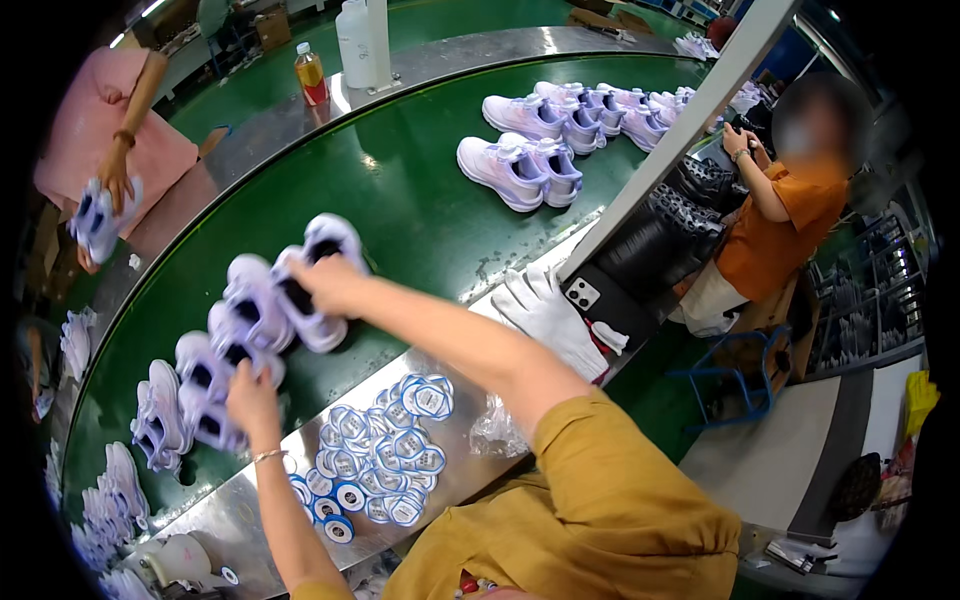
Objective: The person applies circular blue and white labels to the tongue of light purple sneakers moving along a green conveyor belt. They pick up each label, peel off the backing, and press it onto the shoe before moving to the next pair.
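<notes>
Pale lilac sneakers stand in pairs on the green conveyor belt in front of me. My right hand (328, 286) reaches over the belt, its fingers closed at the dark opening of a sneaker (322, 332). Behind that one, another sneaker (335, 234) looks slightly blurred. My left hand (252, 402), a bracelet at its wrist, has its fingers curled in against the neighbouring sneakers (212, 418); what they pinch, if anything, is hidden. Round white-and-blue tags (385, 440) lie heaped on the metal ledge (462, 385) near me.
More sneakers (520, 170) line the belt (400, 200) at far right and near left (110, 500). White gloves (550, 320) and a phone (582, 293) lie right of the tags. A grey post (680, 130) rises at right. Co-workers in pink (110, 140) and orange (790, 230) stand nearby.
</notes>
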A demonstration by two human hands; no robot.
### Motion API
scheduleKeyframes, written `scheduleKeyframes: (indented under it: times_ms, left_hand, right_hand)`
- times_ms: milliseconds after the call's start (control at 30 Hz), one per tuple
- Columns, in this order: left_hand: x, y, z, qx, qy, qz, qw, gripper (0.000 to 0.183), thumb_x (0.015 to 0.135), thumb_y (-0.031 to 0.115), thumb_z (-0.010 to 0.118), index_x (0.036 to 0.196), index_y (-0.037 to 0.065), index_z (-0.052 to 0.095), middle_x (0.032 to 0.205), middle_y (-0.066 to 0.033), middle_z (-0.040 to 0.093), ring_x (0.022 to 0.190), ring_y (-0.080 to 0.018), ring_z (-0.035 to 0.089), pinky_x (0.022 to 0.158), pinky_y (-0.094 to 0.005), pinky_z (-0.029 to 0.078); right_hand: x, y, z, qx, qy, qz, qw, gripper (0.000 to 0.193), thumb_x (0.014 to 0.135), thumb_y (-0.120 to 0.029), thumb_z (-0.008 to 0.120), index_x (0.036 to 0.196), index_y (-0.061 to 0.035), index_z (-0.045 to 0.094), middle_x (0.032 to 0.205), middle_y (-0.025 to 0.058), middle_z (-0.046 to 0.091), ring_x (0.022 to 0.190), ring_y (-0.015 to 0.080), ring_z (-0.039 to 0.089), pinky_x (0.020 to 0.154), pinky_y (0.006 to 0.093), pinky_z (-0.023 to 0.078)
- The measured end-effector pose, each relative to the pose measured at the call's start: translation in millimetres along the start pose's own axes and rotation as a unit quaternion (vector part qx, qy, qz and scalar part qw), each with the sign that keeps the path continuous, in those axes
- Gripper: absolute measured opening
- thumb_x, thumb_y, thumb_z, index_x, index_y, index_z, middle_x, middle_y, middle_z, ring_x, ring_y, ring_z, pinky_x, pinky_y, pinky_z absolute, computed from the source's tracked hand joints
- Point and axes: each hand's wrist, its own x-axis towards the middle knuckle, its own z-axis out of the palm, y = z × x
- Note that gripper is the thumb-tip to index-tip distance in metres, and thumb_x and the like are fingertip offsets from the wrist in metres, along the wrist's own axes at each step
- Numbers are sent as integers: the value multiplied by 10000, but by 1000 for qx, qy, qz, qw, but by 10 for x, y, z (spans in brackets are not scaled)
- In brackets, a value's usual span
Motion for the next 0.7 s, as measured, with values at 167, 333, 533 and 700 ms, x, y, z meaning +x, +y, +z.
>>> scheduleKeyframes:
  times_ms: [167,333,533,700]
  left_hand:
    - [-126,-512,-242,6,66,-4,998,542,806,296,694,1264,66,518,882,-197,640,790,-397,612,664,-455,479]
    - [-210,34,-1197,-241,116,5,964,411,914,129,597,1296,7,508,780,-93,595,646,-156,501,605,-288,412]
    - [-91,921,-1790,-516,80,85,849,277,920,67,574,1187,-4,592,754,37,505,678,-36,434,597,-175,347]
    - [189,1487,-1006,-585,-31,43,809,222,903,115,617,1076,-25,613,714,55,494,639,-20,419,557,-177,342]
  right_hand:
    - [354,-194,269,-50,30,10,998,743,759,-180,647,1413,-229,298,866,172,674,767,346,670,662,455,528]
    - [-27,278,-430,-163,7,55,985,697,778,-195,636,1401,-231,326,862,126,679,760,309,672,665,439,511]
    - [-741,1181,-1015,-201,41,160,966,709,777,-271,687,1401,-217,354,881,149,682,805,327,667,709,463,487]
    - [-1198,1497,-1486,-75,138,228,961,501,805,-248,603,1299,-233,519,1025,170,670,961,366,623,799,488,468]
